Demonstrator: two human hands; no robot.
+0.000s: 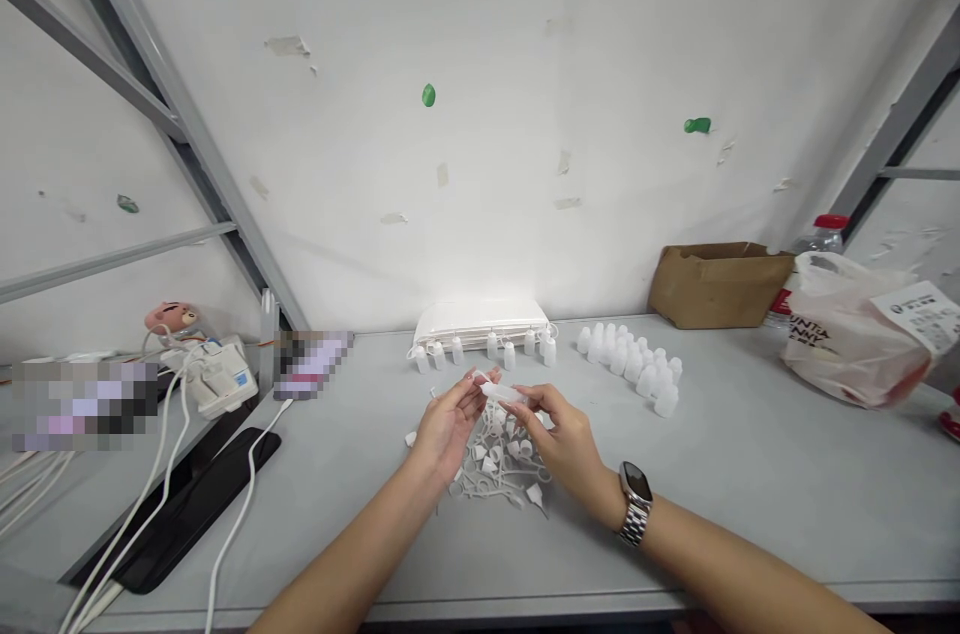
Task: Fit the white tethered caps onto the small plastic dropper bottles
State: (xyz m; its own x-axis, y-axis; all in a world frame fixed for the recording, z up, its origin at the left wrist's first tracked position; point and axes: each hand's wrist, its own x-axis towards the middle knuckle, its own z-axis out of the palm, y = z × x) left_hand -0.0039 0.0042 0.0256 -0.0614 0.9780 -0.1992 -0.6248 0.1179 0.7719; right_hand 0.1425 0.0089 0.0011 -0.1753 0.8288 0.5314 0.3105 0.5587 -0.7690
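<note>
I saw the person hold a small white bottle (502, 394) in the air between both hands, just above a loose pile of white caps and looped straps (491, 462) on the grey table (720, 504). Its long axis lay nearly level, running left to right across the person's front and sloping slightly down towards the right. What looked like the narrower end pointed left, into the fingers of the left hand (448, 429); the other end pointed to the right hand (566, 434).

The right thumb and fingers were clamped on the bottle's right end. The left hand, palm partly turned up, had its fingertips at the left end, around a bit of white; whether they pinched it I could not tell.

Beyond the hands, a row of capped bottles (492, 346) stood upright, long axes vertical, before a white packet (480, 319). To the right, a cluster of bottles (634, 364) also stood upright, nearer the cardboard box (716, 284). A watch (635, 499) circled the right wrist.
</note>
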